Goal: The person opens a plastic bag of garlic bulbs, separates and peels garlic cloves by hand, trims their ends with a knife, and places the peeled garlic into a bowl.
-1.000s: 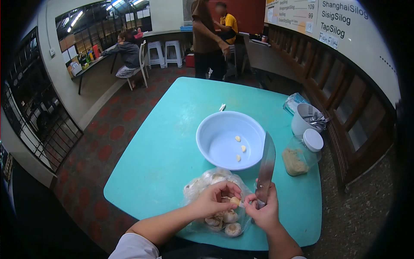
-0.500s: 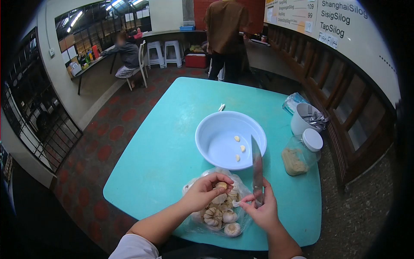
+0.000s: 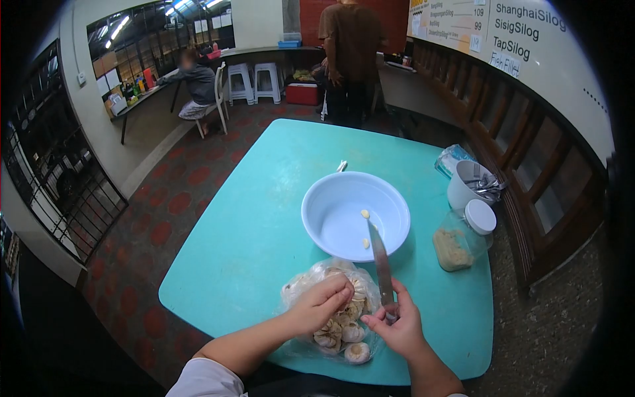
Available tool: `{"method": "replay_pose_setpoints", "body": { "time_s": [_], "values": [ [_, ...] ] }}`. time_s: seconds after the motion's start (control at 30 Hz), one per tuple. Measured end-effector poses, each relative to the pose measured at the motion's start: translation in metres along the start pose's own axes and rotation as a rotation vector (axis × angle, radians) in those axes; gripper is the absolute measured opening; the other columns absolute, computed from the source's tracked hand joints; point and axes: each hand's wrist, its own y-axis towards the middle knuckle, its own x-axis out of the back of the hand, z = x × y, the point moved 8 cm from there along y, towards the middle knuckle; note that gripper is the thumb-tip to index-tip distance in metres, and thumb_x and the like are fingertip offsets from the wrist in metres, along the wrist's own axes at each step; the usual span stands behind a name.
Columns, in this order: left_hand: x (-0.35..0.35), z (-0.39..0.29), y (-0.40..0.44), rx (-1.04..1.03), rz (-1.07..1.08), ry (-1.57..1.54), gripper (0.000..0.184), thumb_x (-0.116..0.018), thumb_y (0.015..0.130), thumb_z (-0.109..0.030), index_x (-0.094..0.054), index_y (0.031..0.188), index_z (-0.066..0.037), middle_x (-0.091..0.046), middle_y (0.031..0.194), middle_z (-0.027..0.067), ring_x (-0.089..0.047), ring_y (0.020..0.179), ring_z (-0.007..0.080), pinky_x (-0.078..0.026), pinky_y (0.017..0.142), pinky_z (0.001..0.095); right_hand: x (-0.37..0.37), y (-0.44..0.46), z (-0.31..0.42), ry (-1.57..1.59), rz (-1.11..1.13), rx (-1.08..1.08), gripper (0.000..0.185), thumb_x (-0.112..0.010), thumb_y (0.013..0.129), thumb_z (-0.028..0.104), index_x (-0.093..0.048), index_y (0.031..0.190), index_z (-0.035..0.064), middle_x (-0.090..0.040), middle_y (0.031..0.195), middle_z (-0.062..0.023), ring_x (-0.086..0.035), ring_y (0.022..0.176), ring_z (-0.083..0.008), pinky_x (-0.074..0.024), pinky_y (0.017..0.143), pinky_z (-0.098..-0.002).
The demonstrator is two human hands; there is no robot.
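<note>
My left hand (image 3: pixel 327 302) is closed above the clear plastic bag (image 3: pixel 297 288) of garlic. The garlic clove seen in its fingers a moment ago is hidden inside the grip now. My right hand (image 3: pixel 399 325) grips a knife (image 3: pixel 381 263) near its handle, the blade pointing up and away with its tip over the bowl. Whole garlic bulbs (image 3: pixel 357 352) lie in and at the mouth of the bag. Beyond it stands the light blue bowl (image 3: pixel 324 225), with peeled garlic cloves (image 3: pixel 366 243) at its bottom; the blade partly covers one.
On the right of the turquoise table (image 3: pixel 231 264) are a lidded jar (image 3: pixel 454 250), a white container of cutlery (image 3: pixel 462 188) and a plastic packet (image 3: pixel 452 159). A small metal object (image 3: pixel 342 166) lies behind the bowl. One person (image 3: pixel 350 59) stands beyond the table; another (image 3: pixel 197 83) sits farther left.
My left fingers have curled closed, hiding the clove. The knife has tilted left, its tip moving across the bowl. The standing person's arm has come down.
</note>
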Motion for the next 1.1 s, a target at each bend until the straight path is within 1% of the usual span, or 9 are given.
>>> {"method": "replay_pose_setpoints", "body": {
  "time_s": [0.1, 0.2, 0.3, 0.5, 0.63, 0.8, 0.9, 1.0, 1.1],
  "values": [
    [-0.006, -0.035, -0.002, -0.413, -0.011, 0.351, 0.023, -0.049, 0.094, -0.024, -0.053, 0.090, -0.002, -0.048, 0.076, 0.0041, -0.045, 0.065, 0.0122, -0.038, 0.058, 0.0295, -0.005, -0.001, 0.011, -0.207, 0.071, 0.005, 0.070, -0.072, 0.076, 0.011, -0.036, 0.136, 0.0086, -0.058, 0.061, -0.0031, -0.054, 0.052, -0.0094, -0.0438, 0.052, -0.0231],
    [-0.011, -0.037, -0.011, -0.257, -0.044, 0.374, 0.027, -0.054, 0.091, -0.029, -0.055, 0.087, -0.002, -0.051, 0.069, 0.0036, -0.047, 0.061, 0.0135, -0.039, 0.055, 0.0319, -0.015, -0.003, 0.023, -0.394, 0.122, 0.059, 0.068, -0.071, 0.077, 0.016, -0.037, 0.136, 0.0128, -0.057, 0.060, -0.0071, -0.057, 0.052, -0.0177, -0.0465, 0.052, -0.0290],
    [-0.010, -0.015, -0.009, -0.007, -0.153, 0.164, 0.029, -0.057, 0.089, -0.031, -0.057, 0.085, -0.002, -0.052, 0.063, 0.0029, -0.048, 0.057, 0.0137, -0.039, 0.053, 0.0317, -0.018, -0.003, 0.023, -0.515, 0.119, 0.086, 0.069, -0.071, 0.076, 0.018, -0.038, 0.136, 0.0154, -0.058, 0.062, -0.0096, -0.060, 0.055, -0.0240, -0.0486, 0.053, -0.0345],
    [-0.007, 0.011, -0.009, 0.073, -0.210, 0.066, 0.029, -0.054, 0.092, -0.028, -0.057, 0.081, -0.001, -0.050, 0.062, 0.0007, -0.045, 0.057, 0.0085, -0.037, 0.051, 0.0267, -0.005, 0.001, 0.018, -0.635, -0.037, 0.077, 0.077, -0.073, 0.067, 0.014, -0.039, 0.136, 0.0172, -0.062, 0.068, -0.0121, -0.063, 0.061, -0.0292, -0.0508, 0.057, -0.0391],
    [-0.010, 0.013, -0.011, 0.150, -0.138, -0.037, 0.022, -0.054, 0.093, -0.022, -0.059, 0.096, -0.001, -0.056, 0.076, 0.0001, -0.051, 0.068, 0.0076, -0.042, 0.060, 0.0245, 0.009, 0.001, 0.035, -0.739, -0.177, 0.124, 0.078, -0.073, 0.066, 0.010, -0.040, 0.136, 0.0185, -0.062, 0.069, -0.0124, -0.063, 0.063, -0.0306, -0.0512, 0.059, -0.0394],
    [-0.014, 0.003, -0.011, 0.076, -0.088, -0.008, 0.024, -0.051, 0.094, -0.023, -0.052, 0.081, -0.003, -0.049, 0.072, -0.0012, -0.042, 0.065, 0.0066, -0.034, 0.053, 0.0255, 0.000, 0.000, 0.032, -0.794, -0.067, 0.224, 0.072, -0.073, 0.067, 0.010, -0.045, 0.133, 0.0179, -0.062, 0.070, -0.0115, -0.063, 0.061, -0.0294, -0.0498, 0.057, -0.0389],
    [-0.024, -0.018, -0.009, -0.111, 0.072, -0.083, 0.014, -0.052, 0.094, -0.017, -0.047, 0.097, -0.004, -0.050, 0.088, 0.0030, -0.044, 0.076, 0.0076, -0.037, 0.056, 0.0241, 0.004, 0.000, 0.030, -0.569, -0.074, 0.144, 0.068, -0.073, 0.070, 0.010, -0.046, 0.132, 0.0156, -0.060, 0.065, -0.0091, -0.060, 0.055, -0.0243, -0.0467, 0.053, -0.0350],
    [-0.025, -0.024, -0.006, -0.280, 0.199, -0.264, 0.021, -0.050, 0.094, -0.011, -0.038, 0.111, -0.006, -0.048, 0.100, 0.0059, -0.046, 0.086, 0.0099, -0.042, 0.061, 0.0235, 0.011, 0.000, 0.026, -0.371, -0.089, 0.043, 0.064, -0.072, 0.074, 0.009, -0.045, 0.132, 0.0118, -0.056, 0.060, -0.0055, -0.053, 0.049, -0.0150, -0.0406, 0.048, -0.0281],
    [-0.021, -0.017, -0.006, -0.037, 0.173, -0.336, 0.024, -0.046, 0.094, -0.008, -0.034, 0.115, -0.007, -0.049, 0.101, 0.0067, -0.052, 0.088, 0.0127, -0.046, 0.065, 0.0254, 0.012, -0.001, 0.026, -0.256, -0.067, 0.055, 0.057, -0.069, 0.081, 0.020, -0.045, 0.131, 0.0073, -0.051, 0.056, -0.0020, -0.045, 0.048, -0.0078, -0.0346, 0.046, -0.0224]
  ]
}}
